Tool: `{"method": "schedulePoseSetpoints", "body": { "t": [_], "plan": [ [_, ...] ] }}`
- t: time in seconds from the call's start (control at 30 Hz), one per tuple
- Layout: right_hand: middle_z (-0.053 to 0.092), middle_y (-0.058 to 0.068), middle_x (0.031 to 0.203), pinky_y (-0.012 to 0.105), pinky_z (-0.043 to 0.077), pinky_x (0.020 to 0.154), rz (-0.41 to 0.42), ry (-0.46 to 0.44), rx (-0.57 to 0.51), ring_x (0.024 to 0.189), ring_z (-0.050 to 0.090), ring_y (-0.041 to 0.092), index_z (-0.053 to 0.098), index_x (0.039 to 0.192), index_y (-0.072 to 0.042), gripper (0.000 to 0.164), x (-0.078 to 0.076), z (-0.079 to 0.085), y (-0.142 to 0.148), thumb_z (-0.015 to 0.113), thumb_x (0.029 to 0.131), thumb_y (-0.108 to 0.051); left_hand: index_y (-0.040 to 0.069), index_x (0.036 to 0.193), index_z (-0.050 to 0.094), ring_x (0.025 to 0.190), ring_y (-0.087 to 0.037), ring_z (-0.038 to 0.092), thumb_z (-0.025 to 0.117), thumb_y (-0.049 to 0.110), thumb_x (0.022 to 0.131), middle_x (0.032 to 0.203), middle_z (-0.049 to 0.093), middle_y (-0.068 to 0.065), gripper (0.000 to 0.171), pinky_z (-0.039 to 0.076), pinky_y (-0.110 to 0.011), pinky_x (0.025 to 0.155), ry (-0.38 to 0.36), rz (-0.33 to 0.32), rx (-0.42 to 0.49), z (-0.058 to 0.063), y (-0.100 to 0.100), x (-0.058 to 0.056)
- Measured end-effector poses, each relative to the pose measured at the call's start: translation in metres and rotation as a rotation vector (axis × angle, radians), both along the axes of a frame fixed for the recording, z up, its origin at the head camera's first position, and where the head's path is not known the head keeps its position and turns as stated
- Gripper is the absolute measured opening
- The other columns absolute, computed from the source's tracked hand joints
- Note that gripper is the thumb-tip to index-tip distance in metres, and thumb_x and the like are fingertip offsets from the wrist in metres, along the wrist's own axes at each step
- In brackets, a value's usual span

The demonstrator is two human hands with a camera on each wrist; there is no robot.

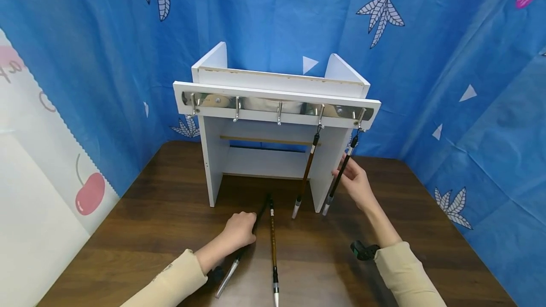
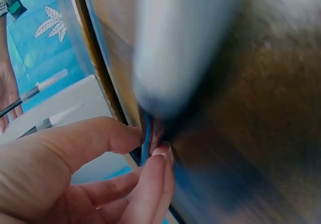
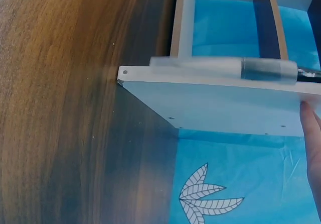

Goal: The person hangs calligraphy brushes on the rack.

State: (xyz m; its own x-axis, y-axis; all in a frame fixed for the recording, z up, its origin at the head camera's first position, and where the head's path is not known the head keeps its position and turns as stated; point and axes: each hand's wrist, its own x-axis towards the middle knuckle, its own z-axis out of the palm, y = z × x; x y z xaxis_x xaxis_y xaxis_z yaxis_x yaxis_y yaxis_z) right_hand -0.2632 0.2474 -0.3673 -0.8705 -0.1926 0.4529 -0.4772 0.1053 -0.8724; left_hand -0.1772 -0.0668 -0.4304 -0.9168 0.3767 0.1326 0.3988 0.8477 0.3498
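My left hand [image 1: 239, 229] pinches a dark-handled calligraphy brush [image 1: 230, 276] with a clear cap, low over the table. In the left wrist view the thumb [image 2: 95, 138] and fingertips meet at its handle, and a blurred pale tip looms close to the camera. A brown-handled brush [image 1: 273, 240] lies just right of that hand. My right hand [image 1: 356, 186], fingers loosely extended, is beside a black-handled brush [image 1: 341, 172] hanging from the rightmost hook; whether it touches the brush cannot be told. Another brown brush [image 1: 308, 169] hangs one hook to the left.
A white shelf unit [image 1: 281, 79] stands on the wooden table [image 1: 149, 231], with a hook rail [image 1: 256, 103] across its front. Three hooks on the left of the rail carry nothing. A blue patterned curtain [image 1: 264, 8] closes off the back and right.
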Motion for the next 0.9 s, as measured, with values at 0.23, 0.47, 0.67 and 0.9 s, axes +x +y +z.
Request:
{"method": "schedulePoseSetpoints", "body": {
  "t": [0.23,0.47,0.67,0.9],
  "plan": [
    [0.031,0.036,0.137,0.019,0.047,0.083,0.032,0.058,-0.03,0.102,0.057,0.004,0.026,0.141,0.012,0.056,-0.003,-0.003,-0.001,0.049,0.09,0.014,-0.009,0.101,0.063,0.051,-0.016,0.046,0.068,-0.005,0.066,0.073,0.063,-0.015,0.036,0.04,-0.03,0.047,-0.052,-0.035,0.111,-0.004,-0.006,-0.005],
    [0.031,0.034,0.139,0.018,0.047,0.081,-0.03,0.034,0.024,0.106,0.053,0.011,0.028,0.142,0.009,0.058,-0.002,-0.002,-0.001,0.055,0.091,0.007,-0.007,0.11,0.061,0.044,-0.007,0.039,0.065,-0.005,0.072,0.055,0.047,0.006,0.039,0.033,-0.022,0.043,-0.178,-0.064,0.289,-0.008,-0.013,-0.007],
    [0.032,0.033,0.138,0.018,0.048,0.08,-0.041,0.03,0.036,0.106,0.054,0.015,0.028,0.142,0.008,0.059,-0.001,-0.002,-0.001,0.055,0.09,0.008,-0.008,0.114,0.058,0.048,-0.01,0.052,0.064,-0.008,0.076,0.066,0.053,0.001,0.039,0.048,-0.025,0.045,-0.304,-0.09,0.529,-0.005,-0.02,-0.005],
    [0.029,0.04,0.135,0.017,0.048,0.08,0.003,0.061,-0.02,0.093,0.059,0.002,0.025,0.14,0.014,0.055,-0.002,-0.004,-0.002,0.048,0.089,0.017,-0.005,0.127,0.051,0.063,-0.018,0.059,0.061,-0.005,0.085,0.081,0.054,-0.006,0.043,0.055,-0.035,0.057,-0.368,-0.133,0.757,0.019,-0.033,0.008]
  ]
}}
